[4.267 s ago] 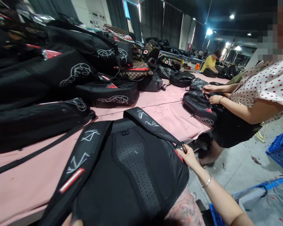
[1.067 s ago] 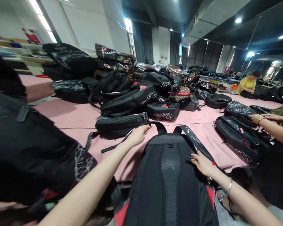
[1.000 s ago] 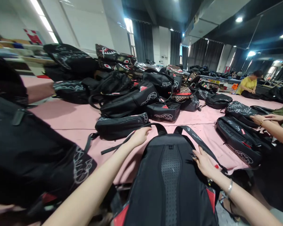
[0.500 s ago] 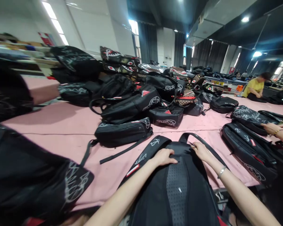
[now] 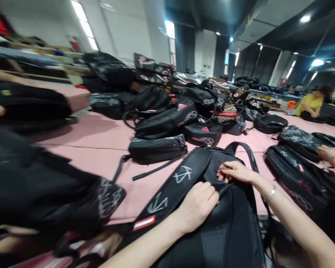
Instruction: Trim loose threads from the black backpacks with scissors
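Note:
A black backpack [image 5: 242, 223] lies in front of me, its back panel and straps facing up. One wide strap with white scribbled marks and a red-white label [image 5: 144, 222] runs along its left side. My left hand [image 5: 199, 204] is closed on the backpack's fabric below the top. Just above and to the right, my right hand [image 5: 236, 172] holds a slim dark pointed tool [image 5: 225, 165] that looks like small thread snips, its tip over the upper panel. The top handle loop [image 5: 244, 149] stands up behind that hand.
Several black backpacks [image 5: 164, 121] are piled on the pink table [image 5: 100, 134]. More bags [image 5: 44, 186] lie close on my left. Another person's hands [image 5: 331, 154] work at a backpack [image 5: 293, 169] on the right. A person in yellow [image 5: 309, 106] sits farther back.
My left hand has gone from lying on the back panel to closing on its fabric. My right hand has moved from the handle base inward over the panel. The view has turned left.

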`<state>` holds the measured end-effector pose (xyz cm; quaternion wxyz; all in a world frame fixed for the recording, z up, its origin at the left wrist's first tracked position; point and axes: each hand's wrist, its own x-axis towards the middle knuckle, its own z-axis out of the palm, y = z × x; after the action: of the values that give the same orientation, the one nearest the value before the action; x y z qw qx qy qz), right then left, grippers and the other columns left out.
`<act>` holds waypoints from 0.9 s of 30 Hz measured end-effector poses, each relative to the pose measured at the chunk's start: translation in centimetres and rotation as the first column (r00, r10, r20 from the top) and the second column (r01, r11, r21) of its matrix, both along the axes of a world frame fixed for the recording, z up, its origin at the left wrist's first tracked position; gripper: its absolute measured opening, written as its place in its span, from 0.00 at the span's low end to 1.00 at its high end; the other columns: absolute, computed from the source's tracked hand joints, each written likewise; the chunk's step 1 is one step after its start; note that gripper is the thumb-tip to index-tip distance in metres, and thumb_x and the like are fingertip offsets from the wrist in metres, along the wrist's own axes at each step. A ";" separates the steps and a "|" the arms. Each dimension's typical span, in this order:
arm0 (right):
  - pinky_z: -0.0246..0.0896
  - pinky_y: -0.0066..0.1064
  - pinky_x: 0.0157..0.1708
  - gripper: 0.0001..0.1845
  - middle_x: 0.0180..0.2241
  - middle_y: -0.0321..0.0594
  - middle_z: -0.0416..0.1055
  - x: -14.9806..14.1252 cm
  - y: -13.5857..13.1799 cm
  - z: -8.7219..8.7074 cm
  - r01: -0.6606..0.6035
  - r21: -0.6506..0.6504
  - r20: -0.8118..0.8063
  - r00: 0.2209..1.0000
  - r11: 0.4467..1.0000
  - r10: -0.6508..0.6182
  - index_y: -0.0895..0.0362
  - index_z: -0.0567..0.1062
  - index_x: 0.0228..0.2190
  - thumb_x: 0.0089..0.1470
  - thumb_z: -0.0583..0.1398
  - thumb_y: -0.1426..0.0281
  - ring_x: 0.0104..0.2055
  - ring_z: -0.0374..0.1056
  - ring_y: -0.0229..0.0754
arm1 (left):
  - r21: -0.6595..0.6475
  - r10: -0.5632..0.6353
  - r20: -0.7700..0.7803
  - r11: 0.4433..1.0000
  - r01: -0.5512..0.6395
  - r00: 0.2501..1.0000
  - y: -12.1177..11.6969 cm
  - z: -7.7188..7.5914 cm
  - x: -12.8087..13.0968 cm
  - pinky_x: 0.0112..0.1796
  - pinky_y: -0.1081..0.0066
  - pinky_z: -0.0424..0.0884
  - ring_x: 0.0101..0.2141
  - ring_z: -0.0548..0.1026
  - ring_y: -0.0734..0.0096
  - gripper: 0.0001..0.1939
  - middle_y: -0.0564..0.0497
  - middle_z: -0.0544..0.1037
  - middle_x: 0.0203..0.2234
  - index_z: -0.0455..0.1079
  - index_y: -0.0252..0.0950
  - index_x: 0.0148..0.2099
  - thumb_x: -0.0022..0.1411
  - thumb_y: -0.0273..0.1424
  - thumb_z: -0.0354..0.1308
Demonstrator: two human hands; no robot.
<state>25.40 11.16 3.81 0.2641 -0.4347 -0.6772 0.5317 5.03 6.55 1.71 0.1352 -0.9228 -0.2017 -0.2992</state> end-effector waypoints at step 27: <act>0.44 0.30 0.23 0.15 0.19 0.35 0.56 0.1 -14.4 -1.7 -0.432 0.877 0.467 0.669 0.209 -0.578 0.56 0.66 0.21 0.56 0.47 0.78 0.22 0.50 0.37 | -0.011 -0.172 0.415 0.981 0.194 0.893 -5.0 -1.8 -3.5 0.33 0.67 0.67 0.29 0.69 0.71 0.07 0.48 0.73 0.25 0.68 0.31 0.36 0.54 0.17 0.54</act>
<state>25.49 -3.26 2.09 0.2041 -0.3750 -0.8659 -0.2606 1.52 1.54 -0.08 0.0368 -0.8569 -0.1457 -0.4930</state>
